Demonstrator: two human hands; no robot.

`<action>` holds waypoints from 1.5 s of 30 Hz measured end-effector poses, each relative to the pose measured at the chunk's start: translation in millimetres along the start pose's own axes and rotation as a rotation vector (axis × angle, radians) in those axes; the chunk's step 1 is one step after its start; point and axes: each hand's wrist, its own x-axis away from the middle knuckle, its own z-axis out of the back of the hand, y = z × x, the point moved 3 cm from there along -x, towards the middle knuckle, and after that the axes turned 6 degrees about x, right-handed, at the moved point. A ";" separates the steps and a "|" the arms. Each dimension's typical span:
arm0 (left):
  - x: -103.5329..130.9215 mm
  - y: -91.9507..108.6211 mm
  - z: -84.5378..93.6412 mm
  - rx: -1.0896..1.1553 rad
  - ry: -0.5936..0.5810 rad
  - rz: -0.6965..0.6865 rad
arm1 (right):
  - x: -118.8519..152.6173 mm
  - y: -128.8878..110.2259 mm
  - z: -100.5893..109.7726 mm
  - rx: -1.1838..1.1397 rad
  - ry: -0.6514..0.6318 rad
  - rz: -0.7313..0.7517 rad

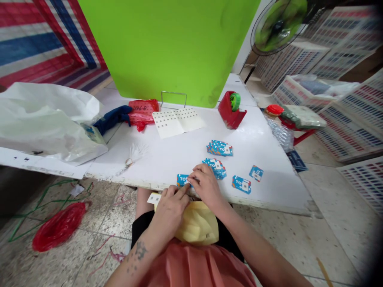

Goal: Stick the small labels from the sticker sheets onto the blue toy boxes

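A blue card (181,180) with white lettering lies at the table's front edge, its right part covered by fingers. My right hand (206,184) has its thumb and forefinger closed at that card; any small sticker under the tips is hidden. My left hand (173,205) reaches the card with its forefinger, the other fingers curled over a white strip of square labels (154,198). Beside my right hand is a pile of similar cards (220,172), with another pile (220,148) behind it. Two single cards, one lower (241,184) and one upper (256,173), bear white labels.
A label sheet (178,122), red tape dispenser (229,113) and red plastic packet (143,112) lie farther back. A white bag (44,123) stands at left. Yellow paper (199,225) rests on my lap. A green panel (170,48) rises behind; a fan (278,27) stands right.
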 end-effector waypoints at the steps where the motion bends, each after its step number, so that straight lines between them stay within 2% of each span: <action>1: 1.7 1.4 2.1 0.015 -0.001 -0.002 | 1.2 -1.1 3.5 -0.001 0.033 0.011; 5: 9.6 6.6 10.7 0.075 0.003 0.002 | 2.1 1.4 16.5 -0.041 0.121 -0.023; 11: 13.4 4.3 12.9 0.050 0.021 0.040 | -4.8 9.6 19.6 -0.109 0.102 -0.065; 13: 13.0 4.1 13.3 0.053 0.011 0.041 | -6.3 10.5 18.4 -0.203 0.069 -0.093; 18: 11.0 8.4 18.8 0.103 -0.045 0.055 | -4.5 19.2 16.5 -0.474 -0.087 -0.295; 24: 7.9 11.6 19.5 0.154 -0.101 0.047 | 2.7 36.4 25.8 -0.708 -0.174 -0.436; 31: 5.0 12.2 13.5 0.165 -0.110 0.039 | 9.9 41.5 23.3 -0.733 -0.193 -0.518; 40: 0.0 17.9 20.9 0.146 -0.201 0.070 | 12.1 45.1 28.5 -0.659 -0.192 -0.545; 42: -0.6 18.3 18.6 0.132 -0.181 0.055 | 10.2 45.0 35.8 -0.636 -0.180 -0.507; 45: 2.0 13.7 11.4 0.129 -0.138 0.046 | 11.8 57.3 61.1 -0.510 -0.143 -0.474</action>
